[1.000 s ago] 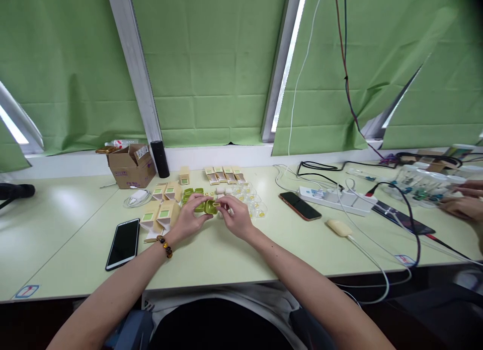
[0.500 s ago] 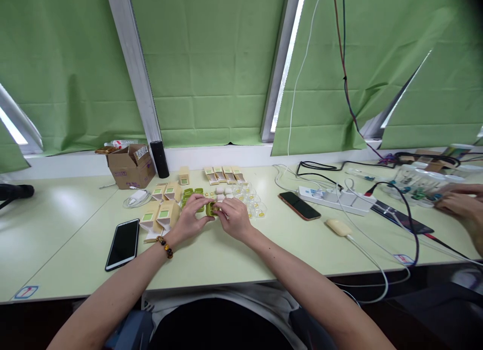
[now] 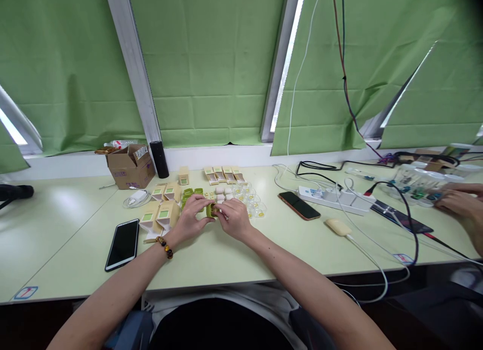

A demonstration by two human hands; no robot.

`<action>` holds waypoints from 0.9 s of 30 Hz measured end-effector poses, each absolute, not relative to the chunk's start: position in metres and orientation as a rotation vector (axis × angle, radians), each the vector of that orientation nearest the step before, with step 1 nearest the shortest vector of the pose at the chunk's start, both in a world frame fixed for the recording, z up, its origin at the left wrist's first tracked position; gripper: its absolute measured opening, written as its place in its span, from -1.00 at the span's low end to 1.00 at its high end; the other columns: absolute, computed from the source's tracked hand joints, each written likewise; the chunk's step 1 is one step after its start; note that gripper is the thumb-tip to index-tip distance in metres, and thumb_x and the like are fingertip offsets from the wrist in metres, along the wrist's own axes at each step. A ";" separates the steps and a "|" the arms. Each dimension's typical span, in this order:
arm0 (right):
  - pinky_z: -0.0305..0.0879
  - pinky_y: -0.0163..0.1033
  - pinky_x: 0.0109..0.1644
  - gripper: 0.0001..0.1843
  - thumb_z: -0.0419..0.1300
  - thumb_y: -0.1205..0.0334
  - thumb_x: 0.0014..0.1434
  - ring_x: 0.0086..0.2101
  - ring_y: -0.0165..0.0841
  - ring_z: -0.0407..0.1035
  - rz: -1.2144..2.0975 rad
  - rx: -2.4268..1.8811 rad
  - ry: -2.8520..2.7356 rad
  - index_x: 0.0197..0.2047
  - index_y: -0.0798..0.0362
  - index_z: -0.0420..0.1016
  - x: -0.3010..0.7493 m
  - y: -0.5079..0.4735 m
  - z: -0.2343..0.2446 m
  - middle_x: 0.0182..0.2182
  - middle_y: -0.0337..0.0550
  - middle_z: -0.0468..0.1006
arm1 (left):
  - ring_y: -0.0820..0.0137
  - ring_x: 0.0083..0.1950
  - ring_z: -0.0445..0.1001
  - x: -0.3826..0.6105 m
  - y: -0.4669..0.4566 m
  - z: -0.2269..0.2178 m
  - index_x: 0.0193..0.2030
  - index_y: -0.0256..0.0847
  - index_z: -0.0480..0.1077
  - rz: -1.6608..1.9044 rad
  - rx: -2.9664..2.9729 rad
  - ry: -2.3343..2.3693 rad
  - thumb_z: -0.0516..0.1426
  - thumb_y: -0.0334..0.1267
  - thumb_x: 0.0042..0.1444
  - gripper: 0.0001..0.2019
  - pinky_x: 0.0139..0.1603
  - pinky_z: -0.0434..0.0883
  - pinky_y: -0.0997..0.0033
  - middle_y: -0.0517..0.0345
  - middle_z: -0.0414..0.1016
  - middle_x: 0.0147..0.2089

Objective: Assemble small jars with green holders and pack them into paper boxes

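Observation:
Both my hands meet over a small green case [image 3: 210,209] on the pale green table [image 3: 234,259]. My left hand [image 3: 190,216], with a bead bracelet at the wrist, curls its fingers round the case's left side. My right hand [image 3: 234,217] pinches the case's right edge. Just behind them lie more green cases [image 3: 190,192], small white pieces [image 3: 223,191] and clear plastic trays [image 3: 253,203]. Several open beige cartons [image 3: 163,212] stand to the left of my left hand.
A black phone [image 3: 123,243] lies at the left, another phone [image 3: 300,205] to the right. A cardboard box [image 3: 131,165] and black cylinder [image 3: 159,158] stand by the window. A power strip [image 3: 335,198], cables and a co-worker's hands [image 3: 458,201] fill the right side.
My hands have drawn closer together around the green case, and the case now sits more hidden between the fingers. The co-worker's hands at the right shifted slightly.

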State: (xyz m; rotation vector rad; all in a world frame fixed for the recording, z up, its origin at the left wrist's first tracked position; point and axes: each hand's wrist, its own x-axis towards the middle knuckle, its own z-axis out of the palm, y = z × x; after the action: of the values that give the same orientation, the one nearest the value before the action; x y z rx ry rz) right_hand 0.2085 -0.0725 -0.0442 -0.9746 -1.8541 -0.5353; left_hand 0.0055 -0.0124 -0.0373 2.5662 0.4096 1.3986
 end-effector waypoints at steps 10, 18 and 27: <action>0.14 -0.22 -0.29 -0.81 0.19 0.31 0.41 -0.50 -0.37 0.34 -0.479 -0.912 -1.911 -0.25 0.01 0.59 0.212 -0.068 -0.047 -0.55 -0.26 0.52 | 0.09 0.15 0.45 0.005 -0.010 -0.037 0.30 -0.06 0.51 1.378 2.577 0.321 0.39 -0.23 0.21 -0.49 0.17 0.52 -0.07 -0.07 0.66 0.05; 0.23 -0.19 -0.31 -0.85 0.21 0.29 0.40 -0.49 -0.35 0.42 -0.451 -0.791 -1.912 -0.04 0.01 0.62 0.222 -0.070 -0.038 -0.51 -0.23 0.59 | 0.08 0.19 0.44 0.004 -0.013 -0.031 0.30 -0.07 0.51 1.359 2.541 0.413 0.35 -0.26 0.26 -0.53 0.19 0.51 -0.08 -0.10 0.63 0.07; 0.62 0.04 -0.03 -0.42 0.25 0.32 0.33 0.06 -0.08 0.53 -0.187 -0.812 -1.901 0.38 -0.08 0.37 0.223 -0.074 -0.037 0.17 0.10 0.57 | 0.07 0.15 0.40 0.003 -0.006 -0.031 0.27 -0.06 0.52 1.466 2.568 0.482 0.44 -0.19 0.16 -0.47 0.18 0.48 -0.07 -0.04 0.65 0.06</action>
State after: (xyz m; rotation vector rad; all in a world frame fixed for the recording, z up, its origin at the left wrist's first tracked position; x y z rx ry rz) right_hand 0.2227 -0.0736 -0.0373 -0.8120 -1.9012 -0.1865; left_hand 0.0030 -0.0060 -0.0308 2.5680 0.4825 1.4661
